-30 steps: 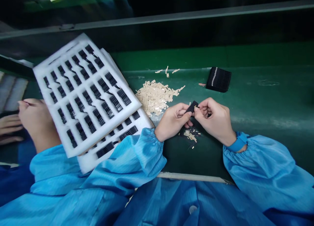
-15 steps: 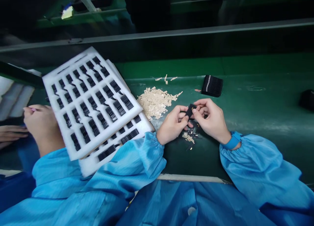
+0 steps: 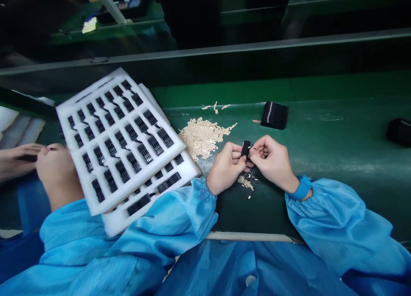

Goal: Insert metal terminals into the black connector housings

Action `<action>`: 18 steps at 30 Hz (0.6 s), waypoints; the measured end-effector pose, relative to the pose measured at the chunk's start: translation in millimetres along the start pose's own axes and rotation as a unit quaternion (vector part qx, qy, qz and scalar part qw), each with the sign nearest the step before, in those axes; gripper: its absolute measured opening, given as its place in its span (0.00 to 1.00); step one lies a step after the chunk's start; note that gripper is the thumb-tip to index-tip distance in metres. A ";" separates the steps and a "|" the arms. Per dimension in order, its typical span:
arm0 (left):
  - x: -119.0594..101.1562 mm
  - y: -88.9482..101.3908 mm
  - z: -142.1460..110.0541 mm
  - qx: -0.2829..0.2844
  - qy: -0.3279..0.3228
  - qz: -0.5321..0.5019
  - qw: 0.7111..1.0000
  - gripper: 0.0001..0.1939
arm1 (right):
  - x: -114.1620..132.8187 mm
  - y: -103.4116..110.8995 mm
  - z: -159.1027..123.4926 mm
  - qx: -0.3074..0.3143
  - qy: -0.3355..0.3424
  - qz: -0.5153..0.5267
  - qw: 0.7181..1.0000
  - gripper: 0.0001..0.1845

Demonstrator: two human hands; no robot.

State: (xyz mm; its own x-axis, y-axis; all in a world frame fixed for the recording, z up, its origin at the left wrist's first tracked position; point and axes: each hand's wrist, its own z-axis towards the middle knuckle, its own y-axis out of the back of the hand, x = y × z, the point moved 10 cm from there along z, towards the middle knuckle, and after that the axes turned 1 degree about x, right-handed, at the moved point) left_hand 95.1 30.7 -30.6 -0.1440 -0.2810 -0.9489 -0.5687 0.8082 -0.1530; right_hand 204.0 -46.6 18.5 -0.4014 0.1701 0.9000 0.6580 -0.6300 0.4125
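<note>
My left hand (image 3: pixel 226 167) and my right hand (image 3: pixel 272 161) meet over the green bench, both pinched on a small black part (image 3: pixel 245 149) held upright between the fingertips. The right thumb and forefinger pinch at its right edge. Under the hands lies a small scatter of tan scraps (image 3: pixel 245 182). A larger pile of tan strips (image 3: pixel 202 135) lies just left of my left hand. Both forearms wear blue sleeves, and a blue wristband (image 3: pixel 302 189) shows on my right wrist.
Stacked white foam trays (image 3: pixel 120 137) full of black parts lie at the left, the top one askew. A co-worker's hands (image 3: pixel 48 167) and blue sleeve are at the far left. A black ribbed block (image 3: pixel 274 115) lies behind my hands, another dark block (image 3: pixel 400 131) at the right edge.
The black part has turned from tilted to nearly upright between my fingers. The co-worker's hands at the left have shifted. The view has tipped slightly, showing more of the right side.
</note>
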 end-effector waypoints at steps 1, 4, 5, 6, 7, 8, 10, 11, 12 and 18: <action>0.0 -0.5 -0.7 -0.002 0.000 -0.002 1.000 0.11 | -1.1 0.9 -0.3 -0.008 -0.006 0.006 1.000 0.06; -0.5 -1.9 -2.8 -0.009 0.000 -0.003 1.000 0.12 | -3.5 1.5 -1.4 -0.019 -0.014 0.012 1.000 0.06; -0.7 -2.1 -3.4 -0.011 0.000 -0.004 1.000 0.12 | -4.1 1.5 -1.8 -0.019 -0.016 0.013 1.000 0.06; -1.0 -2.2 -3.9 -0.013 0.001 -0.004 1.000 0.13 | -4.5 1.6 -2.0 -0.020 -0.017 0.013 1.000 0.06; -1.2 -2.3 -4.4 -0.014 0.000 -0.005 1.000 0.13 | -4.7 1.8 -2.2 -0.021 -0.018 0.013 1.000 0.06; -1.5 -2.4 -4.7 -0.014 -0.001 -0.004 1.000 0.13 | -4.7 2.0 -2.2 -0.022 -0.018 0.013 1.000 0.06; -2.0 -1.8 -5.1 -0.017 -0.006 0.002 1.000 0.13 | -4.5 1.9 -1.9 -0.022 -0.018 0.016 0.999 0.06; -2.3 -1.5 -5.1 -0.018 -0.010 0.007 1.000 0.13 | -4.7 1.5 -1.7 -0.021 -0.020 0.018 0.999 0.05; -2.4 -1.4 -5.1 -0.018 -0.012 0.011 1.000 0.13 | -5.0 1.1 -1.5 -0.020 -0.022 0.021 0.999 0.05; -2.7 -2.9 -5.5 -0.014 -0.014 0.005 1.000 0.12 | -7.1 -0.1 -1.9 -0.016 -0.030 0.024 0.999 0.05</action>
State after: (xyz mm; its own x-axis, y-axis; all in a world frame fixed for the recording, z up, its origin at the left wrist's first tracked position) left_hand 92.7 26.3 -26.0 -0.1277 -0.2589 -0.9574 -0.5899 0.7958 -0.1366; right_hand 205.5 -49.2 11.8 -0.3311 0.1833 0.9256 0.6538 -0.6627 0.3651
